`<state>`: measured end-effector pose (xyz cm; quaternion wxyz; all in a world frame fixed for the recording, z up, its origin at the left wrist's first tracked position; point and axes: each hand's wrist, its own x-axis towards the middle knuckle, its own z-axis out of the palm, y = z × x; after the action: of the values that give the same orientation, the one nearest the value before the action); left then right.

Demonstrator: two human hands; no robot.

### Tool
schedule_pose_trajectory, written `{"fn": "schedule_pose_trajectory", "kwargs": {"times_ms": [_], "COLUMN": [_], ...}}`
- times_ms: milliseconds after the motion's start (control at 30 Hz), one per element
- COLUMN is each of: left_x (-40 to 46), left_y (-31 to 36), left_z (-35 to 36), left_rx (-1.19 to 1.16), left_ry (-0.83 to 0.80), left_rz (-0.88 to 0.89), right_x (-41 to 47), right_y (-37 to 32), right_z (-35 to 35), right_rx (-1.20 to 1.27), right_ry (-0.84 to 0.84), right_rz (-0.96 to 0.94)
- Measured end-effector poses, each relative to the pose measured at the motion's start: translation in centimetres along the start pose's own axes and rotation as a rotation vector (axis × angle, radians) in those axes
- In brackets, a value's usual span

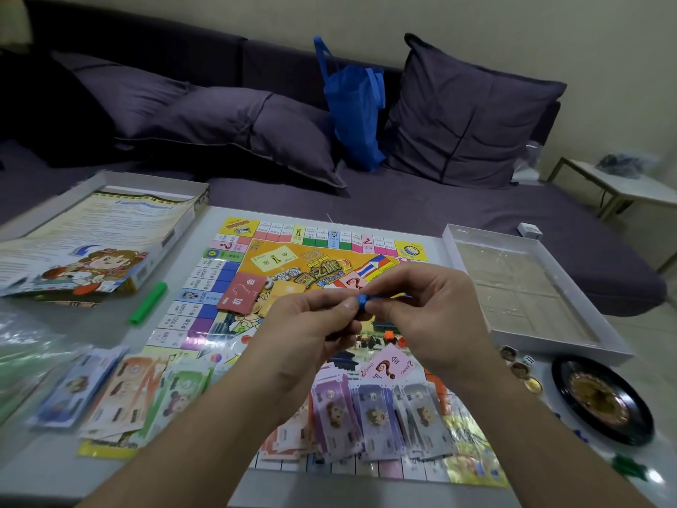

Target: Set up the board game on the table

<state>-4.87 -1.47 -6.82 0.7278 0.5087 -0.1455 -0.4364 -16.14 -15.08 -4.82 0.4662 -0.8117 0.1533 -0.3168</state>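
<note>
Both hands meet above the middle of the game board (293, 258), which lies flat on the bench (44, 467). The left hand (307, 324) has a closed grip: thumb and forefinger pinch a small blue piece (362, 301), the other fingers curled beneath it. The right hand (421, 309) pinches the same blue piece from its 3 o'clock side with thumb and fingertips, so the piece is caught between the two hands, lifted clear of the board. How much of the piece runs on inside the right hand's grip cannot be told.

On the board, at 9 o'clock from the hands, lies a red card stack (241, 293); at 6 o'clock, a pink chance card (388, 366) and a row of purple and grey banknotes (377, 416) overlapping the board's near edge. More banknote piles (110, 394) lie on the bench at 8 o'clock, off the board. A green stick (148, 303) lies just beside the board's left edge. At 10 o'clock the box lid (110, 229) holds a printed rules sheet (73, 247). At 3 o'clock stands the open white box tray (527, 287), and at 4 o'clock a black roulette wheel (600, 401), with a white die (528, 360) and several coins (520, 368) between wheel and board.

Beyond the bench, a purple sofa (439, 214) carries cushions (469, 115) and a blue bag (355, 108).
</note>
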Motion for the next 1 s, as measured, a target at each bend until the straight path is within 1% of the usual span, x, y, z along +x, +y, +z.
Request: {"fn": "schedule_pose_trajectory", "kwargs": {"times_ms": [233,367,433,567,667,767,867,1000], "left_x": [-0.3,-0.2,-0.2,0.1,0.3,0.3,0.2,0.1], "left_y": [0.5,0.8,0.8,0.8,0.8,0.8,0.8,0.9], "left_z": [-0.6,-0.9,-0.7,-0.2,-0.2,-0.1,0.0,-0.2], "left_rx": [0.197,0.202,0.139,0.005,-0.054,-0.091,-0.114,-0.059], "left_ry": [-0.014,-0.047,-0.061,-0.062,-0.056,-0.064,-0.061,-0.042], "left_rz": [0.058,0.066,0.066,0.031,0.000,-0.019,-0.021,-0.004], "right_x": [-0.3,-0.4,-0.3,-0.3,-0.4,-0.4,-0.3,-0.4], "right_y": [0.1,-0.2,-0.3,0.1,0.4,0.9,1.4,1.6], "right_z": [0.3,0.1,-0.1,-0.3,0.1,0.8,1.7,2.3], "right_rx": [-0.070,-0.069,0.004,0.155,0.239,0.341,0.462,0.563], "right_ry": [-0.016,-0.012,0.011,0.108,0.130,0.124,0.079,0.058], "right_rz": [-0.004,-0.017,0.000,0.063,0.114,0.185,0.251,0.294]}}
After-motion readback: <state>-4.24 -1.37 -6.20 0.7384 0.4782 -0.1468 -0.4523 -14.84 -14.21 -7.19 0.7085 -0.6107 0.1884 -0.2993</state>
